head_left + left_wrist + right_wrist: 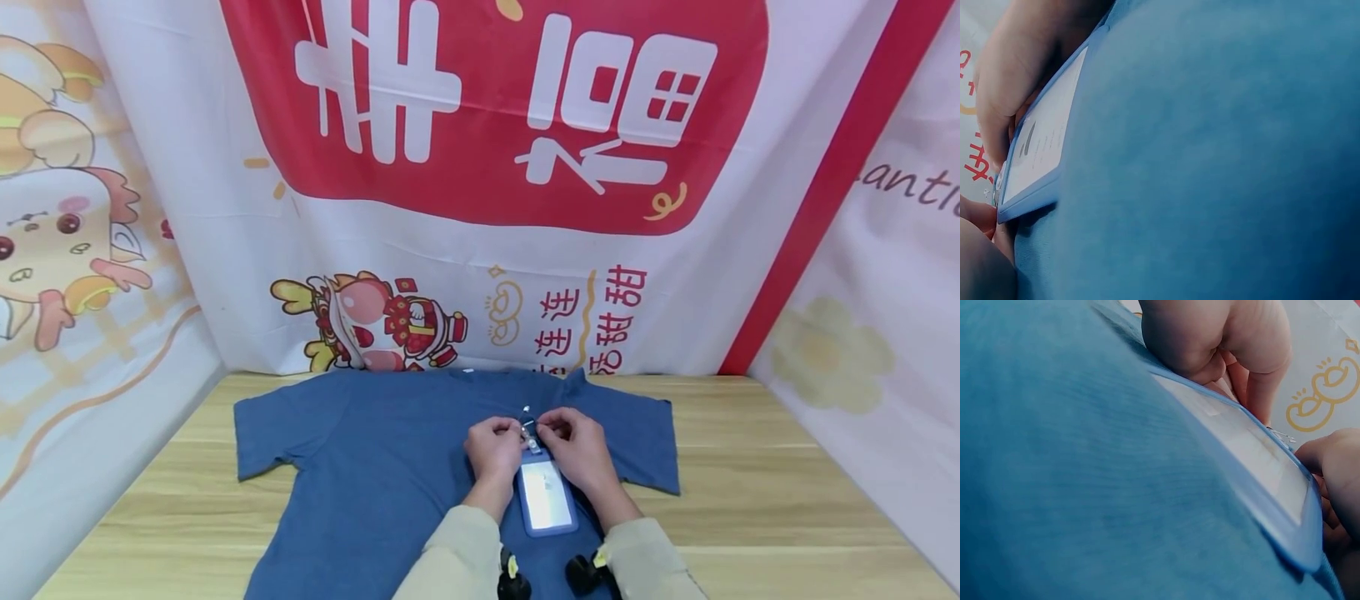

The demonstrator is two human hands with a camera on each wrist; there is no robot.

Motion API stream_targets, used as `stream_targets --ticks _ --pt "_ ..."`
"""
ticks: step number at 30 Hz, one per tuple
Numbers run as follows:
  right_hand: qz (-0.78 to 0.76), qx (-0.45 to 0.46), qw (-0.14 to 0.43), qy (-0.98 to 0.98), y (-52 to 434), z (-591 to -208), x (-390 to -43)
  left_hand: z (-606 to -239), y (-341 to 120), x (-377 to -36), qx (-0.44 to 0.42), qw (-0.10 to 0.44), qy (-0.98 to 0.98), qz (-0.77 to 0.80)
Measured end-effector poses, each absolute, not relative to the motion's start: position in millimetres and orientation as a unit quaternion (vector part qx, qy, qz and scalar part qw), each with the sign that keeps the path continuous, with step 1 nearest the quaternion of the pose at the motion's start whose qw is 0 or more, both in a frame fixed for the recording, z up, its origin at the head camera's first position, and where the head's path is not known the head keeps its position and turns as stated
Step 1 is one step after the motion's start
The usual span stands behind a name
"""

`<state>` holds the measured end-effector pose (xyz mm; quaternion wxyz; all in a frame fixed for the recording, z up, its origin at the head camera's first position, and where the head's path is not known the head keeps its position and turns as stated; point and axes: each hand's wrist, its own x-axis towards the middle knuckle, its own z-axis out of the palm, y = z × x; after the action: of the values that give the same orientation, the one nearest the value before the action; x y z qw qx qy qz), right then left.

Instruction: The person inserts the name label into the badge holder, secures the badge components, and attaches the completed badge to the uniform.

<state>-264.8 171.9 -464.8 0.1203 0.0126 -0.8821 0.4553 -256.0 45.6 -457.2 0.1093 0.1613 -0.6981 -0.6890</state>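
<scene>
A blue badge holder with a white card in its window lies on a dark blue T-shirt. Metal clip hardware sits at its top end. My left hand pinches this clip from the left, thumb and fingertips close together. From the right, my right hand pinches at the upper part of the same clip, beside a short dark strap; I cannot tell which piece its fingertips hold. Both wrist views show the fingers bunched at the top edge of the badge holder, and the fingertips partly hide the clip.
The T-shirt is spread over a wood-grain table, its sleeves out to both sides. A white and red printed cloth hangs behind the table, with more printed cloth at both sides. A dark cord runs beside the badge holder under my right forearm.
</scene>
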Motion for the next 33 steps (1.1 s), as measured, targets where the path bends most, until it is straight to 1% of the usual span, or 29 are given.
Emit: stream_targets --ticks 8,23,28,33 --pt "0.44 0.013 0.125 -0.889 171.8 -462.9 -264.7 -455.8 45.5 -255.6 0.159 0.107 -0.685 -0.703" --pt "0.473 -0.013 0.114 -0.873 170.6 -462.7 -264.1 -454.1 45.4 -256.6 0.144 0.105 -0.654 -0.735" --pt "0.484 -0.017 0.112 -0.868 171.1 -463.3 -262.2 -452.8 41.9 -254.8 0.143 0.083 -0.654 -0.739" --pt "0.477 -0.029 0.126 -0.869 172.5 -463.9 -260.9 -454.3 38.5 -254.9 0.137 0.056 -0.653 -0.742"
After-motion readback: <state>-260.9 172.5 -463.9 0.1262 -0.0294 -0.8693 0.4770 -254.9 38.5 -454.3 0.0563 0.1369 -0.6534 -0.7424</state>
